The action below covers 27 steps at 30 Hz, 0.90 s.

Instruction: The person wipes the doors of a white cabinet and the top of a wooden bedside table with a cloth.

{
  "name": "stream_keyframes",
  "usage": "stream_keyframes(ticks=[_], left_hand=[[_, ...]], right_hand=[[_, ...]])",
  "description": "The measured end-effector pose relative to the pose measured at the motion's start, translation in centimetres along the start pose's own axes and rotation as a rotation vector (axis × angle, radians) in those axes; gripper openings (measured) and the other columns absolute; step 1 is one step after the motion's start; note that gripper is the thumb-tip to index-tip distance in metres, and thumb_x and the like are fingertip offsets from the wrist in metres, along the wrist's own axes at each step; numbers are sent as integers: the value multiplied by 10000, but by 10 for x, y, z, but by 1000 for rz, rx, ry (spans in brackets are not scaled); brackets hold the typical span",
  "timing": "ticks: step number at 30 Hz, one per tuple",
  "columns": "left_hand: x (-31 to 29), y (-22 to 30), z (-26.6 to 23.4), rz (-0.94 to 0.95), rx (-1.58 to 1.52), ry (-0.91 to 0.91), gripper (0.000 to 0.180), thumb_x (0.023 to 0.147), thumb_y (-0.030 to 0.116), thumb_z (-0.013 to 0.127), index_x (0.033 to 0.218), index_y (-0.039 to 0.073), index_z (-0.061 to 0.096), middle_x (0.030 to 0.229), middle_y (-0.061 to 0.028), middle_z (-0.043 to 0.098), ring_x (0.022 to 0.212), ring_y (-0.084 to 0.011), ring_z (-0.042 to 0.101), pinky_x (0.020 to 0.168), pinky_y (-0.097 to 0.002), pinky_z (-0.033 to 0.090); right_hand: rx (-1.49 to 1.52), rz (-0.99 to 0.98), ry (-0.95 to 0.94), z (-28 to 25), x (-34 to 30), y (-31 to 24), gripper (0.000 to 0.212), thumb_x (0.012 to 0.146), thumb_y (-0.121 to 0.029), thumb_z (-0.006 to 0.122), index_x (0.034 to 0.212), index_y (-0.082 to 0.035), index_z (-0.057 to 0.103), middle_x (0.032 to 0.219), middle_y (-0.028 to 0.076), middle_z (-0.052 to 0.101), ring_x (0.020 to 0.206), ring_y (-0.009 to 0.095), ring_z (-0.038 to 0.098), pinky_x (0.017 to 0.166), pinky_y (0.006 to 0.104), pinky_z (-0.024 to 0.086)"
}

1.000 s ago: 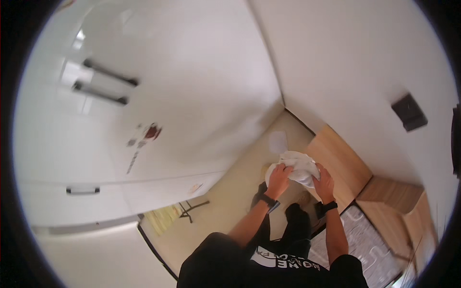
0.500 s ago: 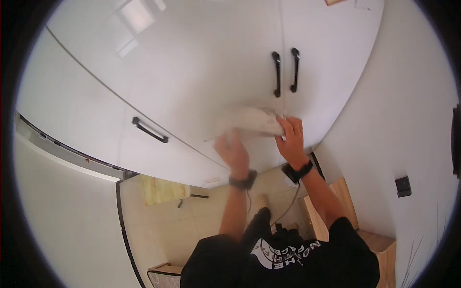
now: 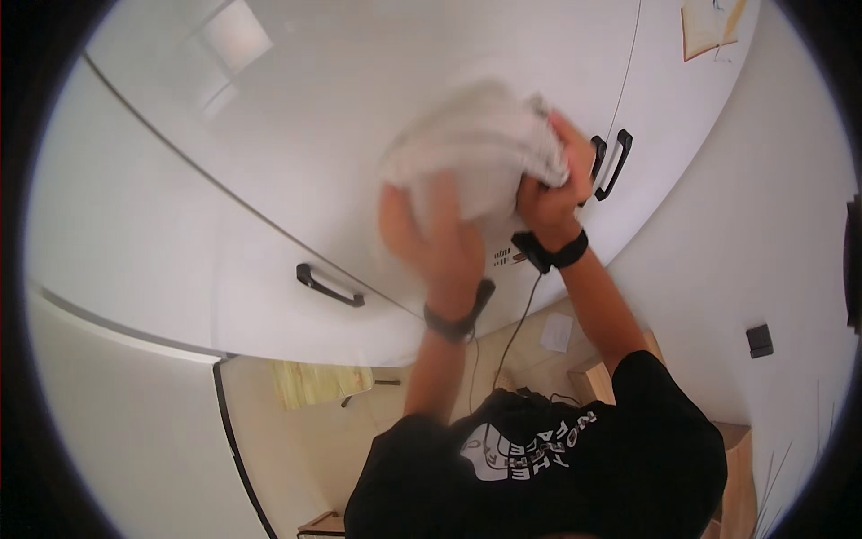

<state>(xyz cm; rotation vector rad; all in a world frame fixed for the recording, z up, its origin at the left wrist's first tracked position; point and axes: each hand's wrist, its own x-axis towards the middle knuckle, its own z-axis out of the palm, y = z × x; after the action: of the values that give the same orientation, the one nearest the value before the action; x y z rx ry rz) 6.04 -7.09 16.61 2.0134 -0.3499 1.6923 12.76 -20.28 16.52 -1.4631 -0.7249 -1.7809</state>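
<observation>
A white cloth (image 3: 485, 135), bunched or folded and blurred by motion, is held up in front of a glossy white cabinet door (image 3: 296, 117). My right hand (image 3: 558, 184) grips its right end, where dark-edged folds show. At the lower left edge of the cloth is my left hand (image 3: 435, 238), its fingers smeared but closing on the fabric, with the tips partly hidden. Each wrist wears a black band with a small dark device, and thin cables run down from them.
Black handles stand to the right, one nearest (image 3: 615, 164), and another handle (image 3: 330, 286) is at lower left. A white wall (image 3: 790, 242) with a dark switch (image 3: 760, 340) rises at right. Below are a yellowish cloth-covered stool (image 3: 319, 384) and wooden furniture (image 3: 734, 467).
Both hands have risen up the cabinet with the white cloth, which now looks bulkier and bunched. My view has shifted, so the paired handles appear farther right and partly behind my right hand.
</observation>
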Motion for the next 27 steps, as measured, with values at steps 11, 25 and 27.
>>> stream_keyframes(ticks=[11,25,27], left_hand=[[-81,-16,-8,-1,-78,-297,479,734,5,543,1209,57,505,1337,-271,236,1233,-454,266,994,-502,276],[-118,-2,23,14,-34,-395,461,764,115,555,1216,82,473,1330,-304,247,1210,-500,262,981,-569,238],[-161,-12,18,-19,40,-508,468,741,71,557,1202,85,476,1329,-296,255,1208,-493,271,985,-563,243]], right_hand=[[-549,-6,-321,-42,-64,-13,295,674,-64,623,963,-114,585,1120,78,536,1043,252,444,838,355,327],[-400,-64,-368,-77,-79,19,138,644,-8,602,747,-65,529,1012,75,561,941,266,504,786,383,411],[-381,-67,-428,-88,-100,15,141,643,-27,618,752,-71,540,1008,60,562,945,255,507,779,373,415]])
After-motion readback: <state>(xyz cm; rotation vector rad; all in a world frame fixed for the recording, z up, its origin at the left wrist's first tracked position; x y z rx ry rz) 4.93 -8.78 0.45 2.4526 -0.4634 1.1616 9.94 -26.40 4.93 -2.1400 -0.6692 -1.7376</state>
